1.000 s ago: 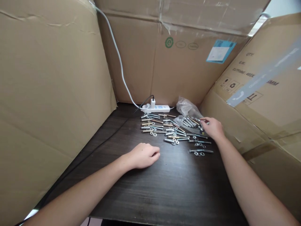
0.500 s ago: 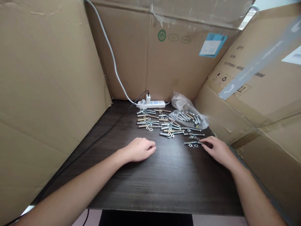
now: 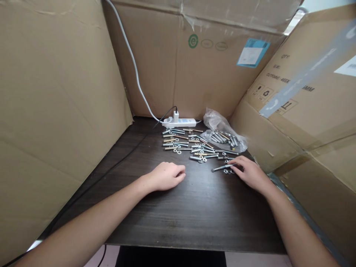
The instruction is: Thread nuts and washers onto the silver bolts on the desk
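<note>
My right hand (image 3: 248, 171) pinches a long silver bolt (image 3: 221, 168) near its right end. The bolt points left, and its far end sits close to the tabletop. Just below it lie a nut and washers (image 3: 228, 171), partly hidden by my fingers. My left hand (image 3: 167, 176) rests on the dark table with its fingers curled in, and nothing shows in it. Beyond both hands, several bolts (image 3: 204, 151) in silver and brass tones lie in rows, with washers (image 3: 179, 152) and nuts among them.
A clear plastic bag (image 3: 219, 120) with more bolts inside lies at the back right. Behind the rows stands a white power strip (image 3: 187, 122) with a plugged-in charger (image 3: 176, 116). A black cable (image 3: 122, 159) crosses the table's left side. Cardboard walls (image 3: 150, 66) enclose three sides.
My right hand has moved a little left and the bolt with it, its left end now clear of where it lay. My left hand has stayed in place.
</note>
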